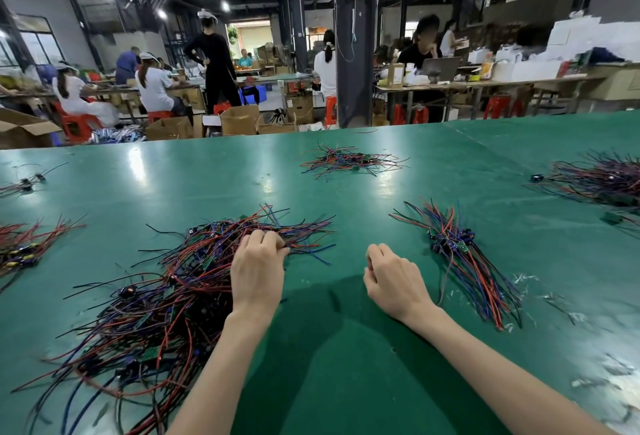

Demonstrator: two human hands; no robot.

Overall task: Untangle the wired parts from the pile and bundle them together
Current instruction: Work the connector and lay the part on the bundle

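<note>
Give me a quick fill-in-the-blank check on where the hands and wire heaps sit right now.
1. The left hand grips strands of the big tangled pile of red, blue and black wires, which lies on the person's ____ side.
2. The right hand, fingers curled, is over the ____ table mat.
3. The neater bundle of wired parts lies to the ____ of the right hand, not touching it.
Missing words: left; green; right.
</note>
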